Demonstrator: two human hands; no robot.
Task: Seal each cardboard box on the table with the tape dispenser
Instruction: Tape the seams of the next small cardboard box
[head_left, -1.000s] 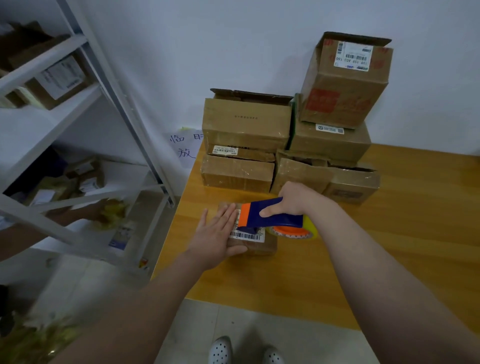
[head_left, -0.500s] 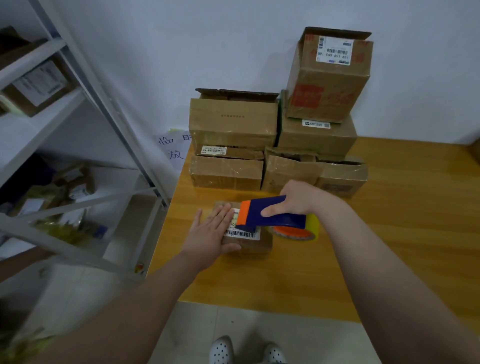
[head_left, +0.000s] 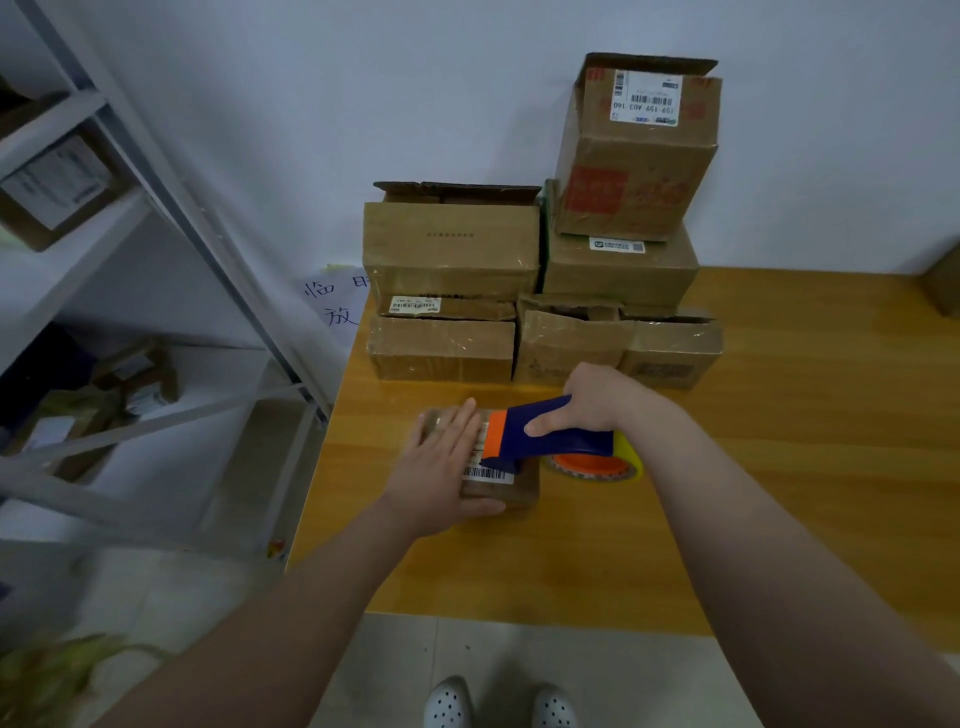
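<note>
Pinned the small brown cardboard box near the left edge of the wooden counter with left hand spread flat — right hand curled round the blue-and-orange plastic tape dispenser, nose on the lid. Needed a steady, even pull along the seam.

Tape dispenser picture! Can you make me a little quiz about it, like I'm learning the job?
1. True or false: the left hand rests with straight fingers on the small box.
2. Which hand grips the tape dispenser? A: the left one. B: the right hand.
3. Fill in: the small box lies on the wooden ____.

Key: 1 true; 2 B; 3 table.
</note>
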